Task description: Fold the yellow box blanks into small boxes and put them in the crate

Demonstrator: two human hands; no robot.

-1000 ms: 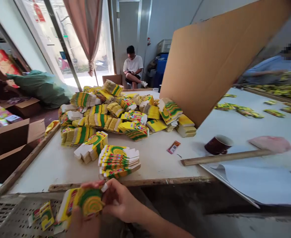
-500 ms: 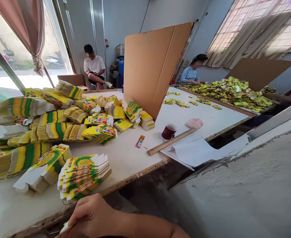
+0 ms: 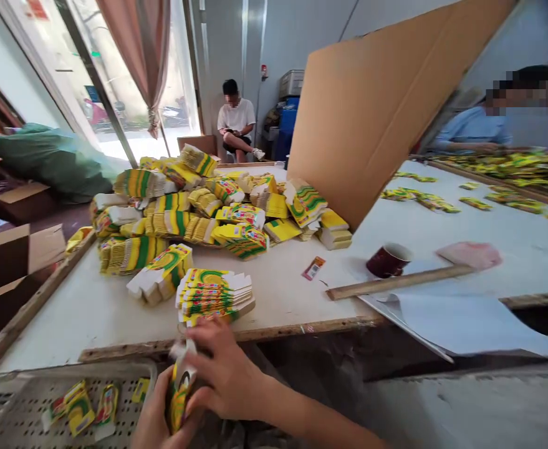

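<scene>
A small yellow box (image 3: 179,399) with white flaps is upright between my two hands, just in front of the table edge. My left hand (image 3: 154,415) is closed round its lower part. At the upper end, the fingers of my right hand (image 3: 234,374) press on the white flaps; they are partly smeared by motion. Just beyond, a fanned stack of flattened yellow-green boxes (image 3: 212,290) lies on the white table (image 3: 283,299). Below on the left is a perforated plastic basket (image 3: 91,369) holding several yellow boxes (image 3: 78,408).
Piled bundles of flat boxes (image 3: 175,218) cover the table's left part. A cardboard sheet (image 3: 348,125) stands behind them. A maroon mug (image 3: 388,260), a wooden stick (image 3: 399,282) and a small packet (image 3: 313,268) lie rightward. Two people sit farther back.
The view has swung left and down, bringing the basket and my left hand into sight. My right hand now meets my left at the yellow box, which was mostly out of frame before.
</scene>
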